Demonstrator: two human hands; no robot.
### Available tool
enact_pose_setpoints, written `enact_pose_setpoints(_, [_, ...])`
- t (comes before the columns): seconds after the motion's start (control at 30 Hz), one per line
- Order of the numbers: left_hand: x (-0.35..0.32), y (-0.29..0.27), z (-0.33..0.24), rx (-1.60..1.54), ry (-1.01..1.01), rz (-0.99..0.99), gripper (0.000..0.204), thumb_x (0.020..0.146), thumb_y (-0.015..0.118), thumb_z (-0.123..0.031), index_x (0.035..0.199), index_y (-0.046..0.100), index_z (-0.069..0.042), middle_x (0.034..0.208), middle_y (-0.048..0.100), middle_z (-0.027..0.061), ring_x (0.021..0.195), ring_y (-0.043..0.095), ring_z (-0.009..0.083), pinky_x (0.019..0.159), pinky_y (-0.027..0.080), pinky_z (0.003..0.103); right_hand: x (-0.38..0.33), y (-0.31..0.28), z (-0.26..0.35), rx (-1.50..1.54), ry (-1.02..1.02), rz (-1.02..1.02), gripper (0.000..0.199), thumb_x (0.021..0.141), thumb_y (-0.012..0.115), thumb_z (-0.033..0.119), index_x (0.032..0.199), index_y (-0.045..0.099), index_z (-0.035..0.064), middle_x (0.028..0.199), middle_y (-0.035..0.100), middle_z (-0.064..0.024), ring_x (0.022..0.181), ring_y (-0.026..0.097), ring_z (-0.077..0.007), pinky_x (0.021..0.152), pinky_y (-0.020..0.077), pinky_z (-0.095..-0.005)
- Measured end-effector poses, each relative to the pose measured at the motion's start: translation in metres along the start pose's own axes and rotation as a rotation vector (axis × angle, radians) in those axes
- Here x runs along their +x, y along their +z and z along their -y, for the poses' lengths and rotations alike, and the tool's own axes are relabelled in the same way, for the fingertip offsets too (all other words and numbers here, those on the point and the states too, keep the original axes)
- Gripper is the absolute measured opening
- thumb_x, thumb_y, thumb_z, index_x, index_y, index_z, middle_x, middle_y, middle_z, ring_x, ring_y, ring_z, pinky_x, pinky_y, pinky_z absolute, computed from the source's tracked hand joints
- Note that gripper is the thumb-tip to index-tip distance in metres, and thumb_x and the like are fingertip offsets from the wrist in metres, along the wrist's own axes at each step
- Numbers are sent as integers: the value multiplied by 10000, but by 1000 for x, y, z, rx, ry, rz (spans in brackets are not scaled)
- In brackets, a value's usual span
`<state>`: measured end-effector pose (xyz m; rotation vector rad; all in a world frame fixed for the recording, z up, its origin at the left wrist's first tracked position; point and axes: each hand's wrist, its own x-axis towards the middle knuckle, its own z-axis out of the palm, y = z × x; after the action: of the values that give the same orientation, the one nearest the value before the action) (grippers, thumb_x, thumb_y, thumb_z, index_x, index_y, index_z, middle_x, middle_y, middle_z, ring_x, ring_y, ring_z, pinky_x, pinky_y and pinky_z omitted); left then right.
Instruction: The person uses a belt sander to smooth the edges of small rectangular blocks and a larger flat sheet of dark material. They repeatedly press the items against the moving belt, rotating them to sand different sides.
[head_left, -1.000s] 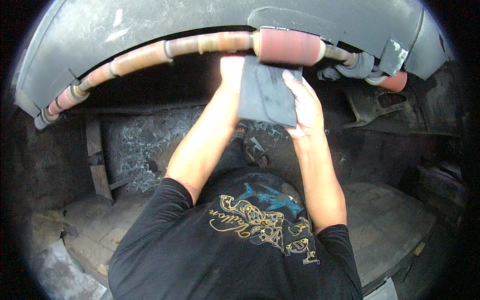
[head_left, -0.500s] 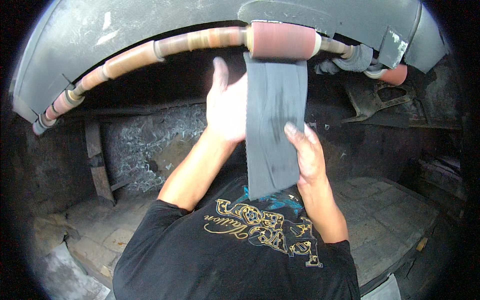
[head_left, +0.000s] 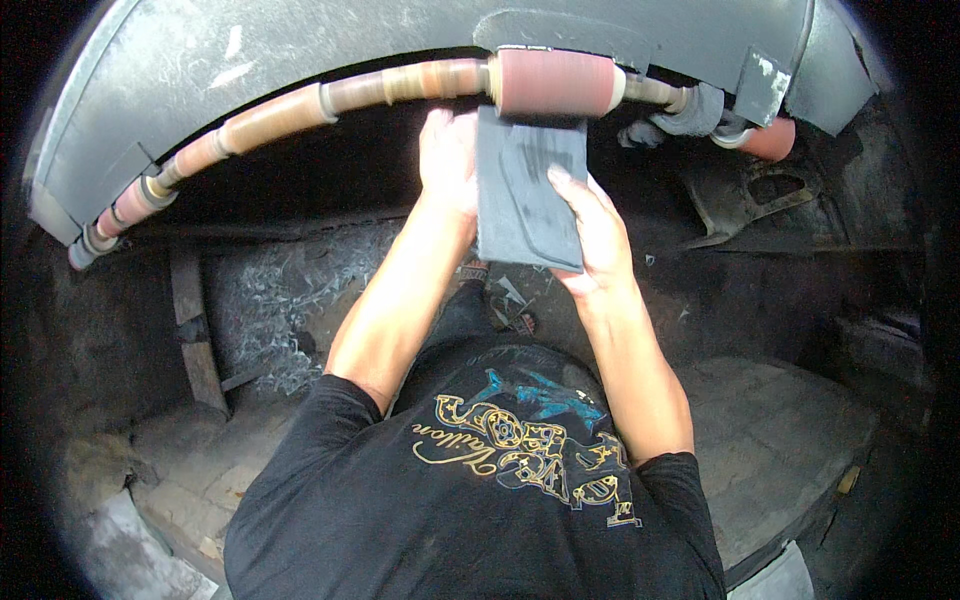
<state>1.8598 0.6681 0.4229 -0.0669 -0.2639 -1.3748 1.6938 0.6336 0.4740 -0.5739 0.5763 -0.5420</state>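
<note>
A grey flexible sheet, leather-like with dark streaks, hangs below a spinning reddish sanding roller. Its top edge meets the roller's underside. My right hand grips the sheet at its lower right, thumb on the front face and fingers behind. My left hand is against the left side of the sheet, its thumb pointing up just below the shaft. The sheet hides the left fingers, so their grip cannot be made out.
A long shaft with several tan and pink rollers runs left under a curved grey metal hood. Grey cloth wraps the shaft at right, beside another red roller. Scraps litter the floor, and a wooden strip stands at left.
The sheet has moved up and looks much shorter below the roller. My right hand has risen with it. My left hand has gone up slightly, its thumb nearer the shaft.
</note>
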Motion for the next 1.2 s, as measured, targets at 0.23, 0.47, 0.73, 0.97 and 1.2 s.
enact_pose_setpoints(0.23, [-20, 29, 10, -214, -98, -18, 890, 961, 276, -715, 1461, 386, 14, 1435, 496, 216, 1302, 488, 370, 1117, 348, 501, -32, -1, -3, -54, 40, -28, 355, 956, 582, 125, 1284, 552, -6, 1168, 652, -120, 1026, 663, -218, 909, 544, -369])
enact_pose_setpoints(0.47, [-46, 49, 24, -248, -79, -160, 777, 977, 427, -609, 1479, 368, -18, 1465, 458, 210, 1327, 468, 354, 1128, 344, 495, -59, -22, -4, -192, 69, 76, 358, 962, 579, 139, 1282, 549, -18, 1186, 643, -111, 1054, 638, -195, 938, 514, -350])
enact_pose_setpoints(0.73, [-63, 27, 44, 408, -64, -470, 408, 980, 552, -178, 1347, 493, -11, 1273, 607, 177, 1131, 625, 294, 1001, 496, 465, -61, -52, -15, -407, 98, 41, 385, 948, 648, 196, 1267, 577, -8, 1158, 654, -81, 1044, 614, -158, 940, 490, -320])
enact_pose_setpoints(0.97, [-2, 0, -13, -1778, 162, 157, 343, 907, 516, -364, 1140, 650, -151, 1019, 687, 82, 1048, 640, 270, 873, 475, 403, 10, -15, 7, -547, -44, 29, 312, 919, 630, 182, 1180, 641, 12, 1075, 683, -68, 961, 624, -149, 883, 492, -321])
enact_pose_setpoints(1.2, [3, -27, -19, -4127, -269, 889, 582, 953, 446, -504, 1266, 579, -32, 1183, 646, 184, 1116, 604, 327, 951, 455, 429, 0, 7, 11, -571, -146, -15, 280, 925, 617, 157, 1154, 650, 0, 1031, 688, -71, 894, 626, -139, 822, 502, -305])
